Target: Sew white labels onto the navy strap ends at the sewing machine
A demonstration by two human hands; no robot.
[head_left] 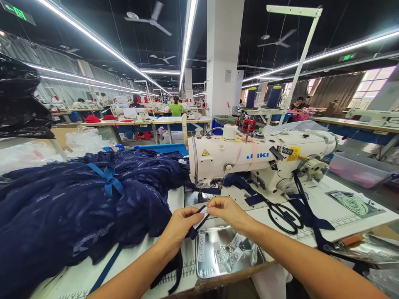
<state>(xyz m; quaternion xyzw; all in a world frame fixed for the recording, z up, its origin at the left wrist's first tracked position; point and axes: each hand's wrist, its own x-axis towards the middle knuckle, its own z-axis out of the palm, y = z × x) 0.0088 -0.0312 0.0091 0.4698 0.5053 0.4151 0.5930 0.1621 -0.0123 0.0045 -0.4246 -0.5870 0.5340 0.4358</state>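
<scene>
My left hand (183, 222) pinches a dark navy strap (202, 223) together with a small white label (204, 211). The fingertips of my right hand (226, 211) close on the same label from the other side. Both hands are in front of the needle area of a white JUKI sewing machine (224, 155). Just below them lies a metal tray (199, 272) holding several printed labels (236, 256) and small clear pieces. A large heap of navy sheer fabric (131, 203) with a blue ribbon bow (109, 181) spreads to my left.
Black-handled scissors (285, 218) and navy strips (307, 216) lie on the table right of my hands. Farther right are a coil of pale cord (352, 203) and a clear plastic bin (361, 168). Thread cones (274, 97) stand behind the machine. People work at other tables beyond.
</scene>
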